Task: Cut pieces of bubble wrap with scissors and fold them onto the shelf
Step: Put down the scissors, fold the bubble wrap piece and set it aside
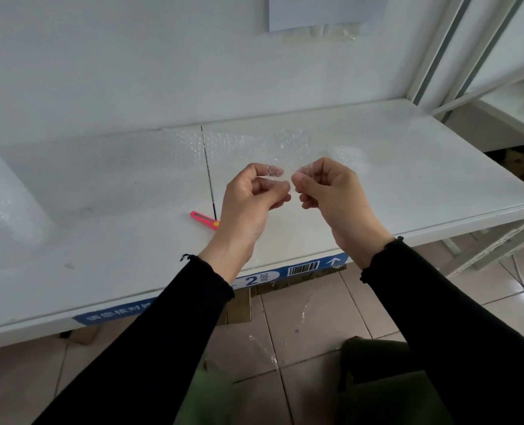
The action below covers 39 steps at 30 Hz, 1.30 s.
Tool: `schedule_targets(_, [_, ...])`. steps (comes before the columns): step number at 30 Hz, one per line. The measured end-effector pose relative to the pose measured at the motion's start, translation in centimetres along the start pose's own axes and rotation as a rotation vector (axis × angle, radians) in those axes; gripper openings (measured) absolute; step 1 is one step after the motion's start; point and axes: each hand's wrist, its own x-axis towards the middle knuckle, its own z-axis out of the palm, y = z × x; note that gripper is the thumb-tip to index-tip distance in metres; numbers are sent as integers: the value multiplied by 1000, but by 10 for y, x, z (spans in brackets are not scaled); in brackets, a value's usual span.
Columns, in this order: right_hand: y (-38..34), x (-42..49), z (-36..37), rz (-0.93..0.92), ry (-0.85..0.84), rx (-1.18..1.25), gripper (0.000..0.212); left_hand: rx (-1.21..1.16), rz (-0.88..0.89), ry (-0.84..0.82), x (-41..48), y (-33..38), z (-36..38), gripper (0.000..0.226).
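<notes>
A clear piece of bubble wrap [288, 148] hangs upright above the white shelf [408, 179], held by its lower edge. My left hand [254, 194] pinches that edge between thumb and curled fingers. My right hand [325, 185] pinches it right beside, the two hands almost touching. A large roll of bubble wrap [6, 204] stands at the left end of the shelf. A pink utility knife [204, 220] lies on the shelf just left of my left wrist. No scissors are in view.
More bubble wrap [168, 145] lies flat toward the back of the shelf. A blue label strip [285, 271] runs along the shelf's front edge. Cardboard [239, 308] sits under the shelf on the tiled floor. Another shelf unit [518, 111] stands at the right.
</notes>
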Motion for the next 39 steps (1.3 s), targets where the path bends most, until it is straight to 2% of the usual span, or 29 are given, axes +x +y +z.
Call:
schedule_targets(7, [5, 9, -21, 44, -28, 82, 4, -13, -53, 8, 5, -9, 9, 17])
schedule_targets(13, [26, 17, -54, 114, -119, -36, 6, 14, -149, 0, 29, -20, 23, 14])
schedule_targets(16, [39, 23, -84, 132, -83, -51, 13, 22, -156, -44, 45, -25, 44, 11])
schedule_targets(20, [46, 50, -119, 45, -39, -59, 27, 53, -136, -107, 85, -29, 85, 20])
schedule_targets(24, [42, 98, -146, -65, 7, -156, 27, 79, -102, -149, 138, -20, 123, 19])
schedule_targets(30, [50, 165, -168, -7, 32, -235, 19, 308, -22, -186, 201, -25, 150, 21])
schedule_targets(35, [66, 186, -167, 21, 48, -397, 18, 405, -1, -161, 227, -46, 151, 27])
schedule_targets(39, [80, 192, -165, 40, 55, -414, 19, 462, 27, -157, 235, -64, 151, 26])
